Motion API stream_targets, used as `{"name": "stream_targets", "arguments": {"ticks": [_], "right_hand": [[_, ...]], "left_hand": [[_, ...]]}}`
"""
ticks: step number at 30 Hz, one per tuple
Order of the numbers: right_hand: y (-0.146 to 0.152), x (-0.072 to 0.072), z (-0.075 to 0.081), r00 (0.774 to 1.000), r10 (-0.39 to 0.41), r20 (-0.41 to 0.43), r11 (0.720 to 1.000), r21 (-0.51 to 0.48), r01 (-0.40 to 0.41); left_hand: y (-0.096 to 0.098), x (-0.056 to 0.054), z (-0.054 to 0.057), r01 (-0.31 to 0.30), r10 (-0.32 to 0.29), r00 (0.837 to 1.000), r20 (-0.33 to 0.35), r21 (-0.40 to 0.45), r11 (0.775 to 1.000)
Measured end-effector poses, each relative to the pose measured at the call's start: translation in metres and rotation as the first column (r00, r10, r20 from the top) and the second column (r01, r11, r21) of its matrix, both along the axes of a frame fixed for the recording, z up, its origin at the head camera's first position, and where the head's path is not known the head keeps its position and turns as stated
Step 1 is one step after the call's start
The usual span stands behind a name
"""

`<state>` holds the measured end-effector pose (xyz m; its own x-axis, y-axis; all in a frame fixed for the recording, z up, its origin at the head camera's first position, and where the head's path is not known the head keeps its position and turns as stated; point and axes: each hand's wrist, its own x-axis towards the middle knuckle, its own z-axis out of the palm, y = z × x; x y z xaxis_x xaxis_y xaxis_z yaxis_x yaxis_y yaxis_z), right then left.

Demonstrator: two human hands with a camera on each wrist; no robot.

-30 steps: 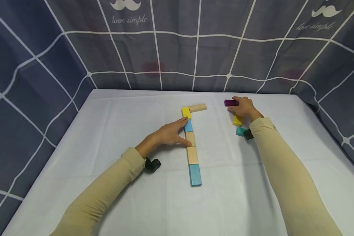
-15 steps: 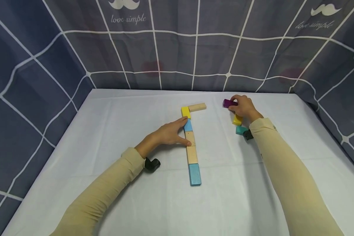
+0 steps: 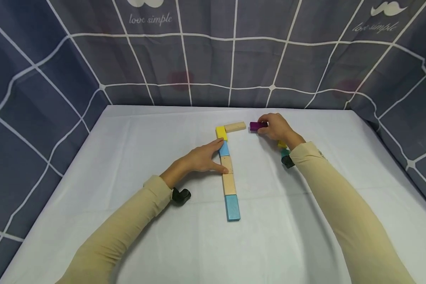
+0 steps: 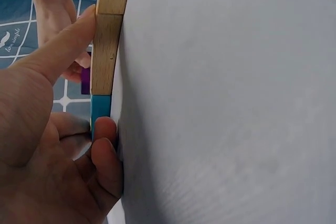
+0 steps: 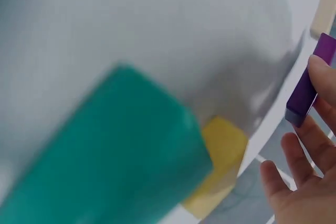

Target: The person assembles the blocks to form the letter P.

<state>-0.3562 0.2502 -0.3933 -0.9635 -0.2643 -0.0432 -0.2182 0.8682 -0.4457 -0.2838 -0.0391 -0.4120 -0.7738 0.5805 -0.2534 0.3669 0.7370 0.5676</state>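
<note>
My right hand pinches a purple wooden block between thumb and fingers, just right of the row's far end. In the right wrist view the same purple block shows in the fingertips. My left hand rests against the left side of the row, thumb and fingers spread. Its thumb touches a plain wooden block, and its fingertips are at a blue block near a yellow block. At the far end a natural wood block points right from the yellow one, a small gap from the purple block.
Another plain block and a longer blue block form the row's near part. Beneath the right wrist lie a yellow block and a teal block. A dark grid-patterned curtain surrounds the white table.
My right hand has carried the purple block left, close to the end of the natural wood block. My left hand has kept its place at the row; the head view has shifted slightly.
</note>
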Motion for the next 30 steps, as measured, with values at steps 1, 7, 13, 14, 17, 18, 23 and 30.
{"name": "stream_targets", "arguments": {"ticks": [1, 7, 13, 14, 17, 18, 23, 30], "right_hand": [[-0.002, -0.001, -0.001, 1.0, 0.003, -0.002, 1.0, 0.008, -0.003], [-0.005, -0.003, -0.007, 1.0, -0.024, 0.001, 1.0, 0.019, 0.024], [-0.01, -0.007, -0.011, 0.999, -0.019, -0.033, 1.0, -0.009, 0.018], [-0.011, -0.007, -0.011, 0.999, -0.011, -0.038, 1.0, -0.008, 0.011], [-0.014, -0.007, -0.013, 0.999, -0.008, -0.048, 1.0, 0.0, 0.008], [-0.015, -0.007, -0.013, 0.999, -0.011, -0.049, 1.0, 0.002, 0.011], [-0.016, -0.007, -0.014, 0.998, -0.03, -0.05, 1.0, -0.005, 0.029], [-0.016, -0.009, -0.016, 0.998, -0.034, -0.046, 0.999, -0.015, 0.033]], "left_hand": [[0.0, 0.0, 0.0, -0.002, 0.002, 1.0, 0.001, -0.001, 1.0], [0.001, -0.001, 0.0, -0.009, 0.009, 1.0, 0.003, -0.004, 1.0], [0.001, -0.001, 0.001, -0.015, 0.015, 1.0, 0.009, 0.0, 1.0], [0.001, 0.0, 0.001, -0.014, 0.014, 1.0, 0.011, -0.002, 1.0], [0.002, 0.0, 0.001, -0.008, 0.008, 1.0, 0.016, -0.003, 1.0], [0.002, 0.0, 0.001, -0.005, 0.005, 1.0, 0.015, -0.006, 1.0], [0.001, 0.001, 0.0, 0.009, -0.009, 1.0, 0.0, -0.004, 1.0], [0.0, 0.0, 0.002, 0.014, -0.014, 1.0, 0.001, -0.009, 1.0]]}}
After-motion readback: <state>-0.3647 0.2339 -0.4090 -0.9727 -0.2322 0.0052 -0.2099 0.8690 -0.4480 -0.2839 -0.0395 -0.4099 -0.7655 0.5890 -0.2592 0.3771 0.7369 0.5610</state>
